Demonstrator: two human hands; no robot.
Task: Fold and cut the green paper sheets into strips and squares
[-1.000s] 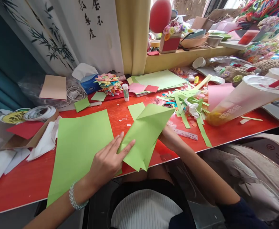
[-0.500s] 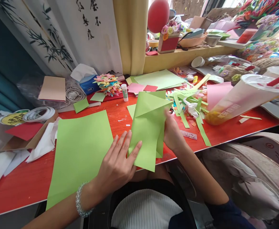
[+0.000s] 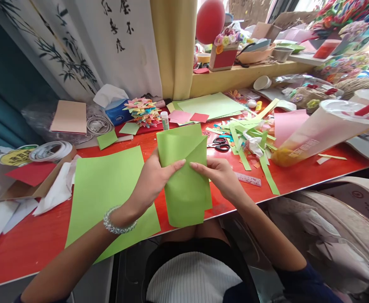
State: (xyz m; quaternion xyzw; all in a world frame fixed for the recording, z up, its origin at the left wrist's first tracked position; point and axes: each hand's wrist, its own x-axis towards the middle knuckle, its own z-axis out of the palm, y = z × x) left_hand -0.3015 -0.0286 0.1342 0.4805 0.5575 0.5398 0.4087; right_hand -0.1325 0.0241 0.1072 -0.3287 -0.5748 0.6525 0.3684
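A folded green paper (image 3: 186, 193) is held upright between both hands at the table's front edge, with a diagonal fold across its upper part. My left hand (image 3: 154, 176) grips its left side, thumb on the front and fingers behind. On the right side my right hand (image 3: 224, 174) holds it the same way, its thumb tip close to the left one. A larger flat green sheet (image 3: 108, 189) lies to the left, partly under my left forearm. Black-handled scissors (image 3: 220, 144) rest just beyond my right hand.
Green paper strips (image 3: 250, 134) lie right of the scissors, near a pink patterned ruler (image 3: 249, 179) and a tilted drink cup (image 3: 323, 130). A glue stick (image 3: 164, 120) stands behind the folded paper. Pale green sheets (image 3: 212, 106) lie at the back.
The folded paper has been lifted and shifted left. My left hand has gone from lying flat on it to gripping its side. My right hand has moved onto its front, and the scissors now show.
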